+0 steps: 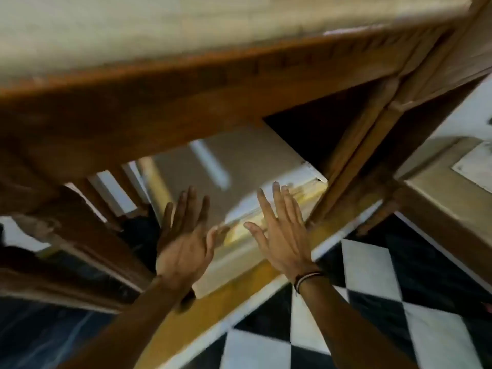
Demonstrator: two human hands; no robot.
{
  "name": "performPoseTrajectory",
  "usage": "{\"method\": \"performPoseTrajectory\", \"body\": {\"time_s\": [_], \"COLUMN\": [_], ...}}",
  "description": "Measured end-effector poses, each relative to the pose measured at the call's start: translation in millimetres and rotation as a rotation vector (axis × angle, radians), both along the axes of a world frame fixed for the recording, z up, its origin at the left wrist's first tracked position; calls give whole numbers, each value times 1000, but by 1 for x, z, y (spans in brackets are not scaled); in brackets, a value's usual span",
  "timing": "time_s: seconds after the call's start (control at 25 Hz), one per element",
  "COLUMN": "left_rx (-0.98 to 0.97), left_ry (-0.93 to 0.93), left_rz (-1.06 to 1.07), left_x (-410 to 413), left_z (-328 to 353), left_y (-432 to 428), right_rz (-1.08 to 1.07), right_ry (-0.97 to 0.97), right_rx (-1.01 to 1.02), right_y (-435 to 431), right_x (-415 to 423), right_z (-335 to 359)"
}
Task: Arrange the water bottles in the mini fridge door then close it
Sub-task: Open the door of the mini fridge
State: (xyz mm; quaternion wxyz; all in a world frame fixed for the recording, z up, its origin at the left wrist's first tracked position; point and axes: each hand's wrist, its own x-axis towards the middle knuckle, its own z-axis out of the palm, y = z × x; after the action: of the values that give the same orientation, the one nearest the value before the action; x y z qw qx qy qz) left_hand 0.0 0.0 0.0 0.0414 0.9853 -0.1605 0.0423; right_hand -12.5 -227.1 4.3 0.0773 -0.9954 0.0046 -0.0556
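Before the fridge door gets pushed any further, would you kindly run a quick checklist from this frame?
1. Left hand empty, fingers spread: ok.
2. Right hand empty, open flat: ok.
3. Both palms facing the white fridge door: ok; actual contact: cannot tell, blurred.
4. Water bottles seated in the door: cannot tell, none visible.
5. Door fully shut: cannot tell.
6. Wooden counter overhead clear of both hands: ok.

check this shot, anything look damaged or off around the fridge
The pale fridge top has yellowish, worn-looking patches along its front edge, though blur hides detail. Both the left hand and right hand are open and empty.
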Motion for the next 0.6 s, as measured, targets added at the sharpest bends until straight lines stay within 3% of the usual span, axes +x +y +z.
{"method": "performPoseTrajectory", "body": {"time_s": [0.12, 0.32, 0.6], "left_rx": [-27, -2, -46], "left_ry": [17, -9, 119], "left_rz": [88, 92, 50], "left_x": [25, 40, 39], "left_z": [-58, -81, -71], "left_y": [13, 19, 20], "right_rz": [43, 64, 138], "right_ry": [-125, -438, -286], "right_rx": [8, 34, -58], "right_y": [18, 18, 15], "right_x": [43, 61, 50], "right_z": [-60, -113, -100]}}
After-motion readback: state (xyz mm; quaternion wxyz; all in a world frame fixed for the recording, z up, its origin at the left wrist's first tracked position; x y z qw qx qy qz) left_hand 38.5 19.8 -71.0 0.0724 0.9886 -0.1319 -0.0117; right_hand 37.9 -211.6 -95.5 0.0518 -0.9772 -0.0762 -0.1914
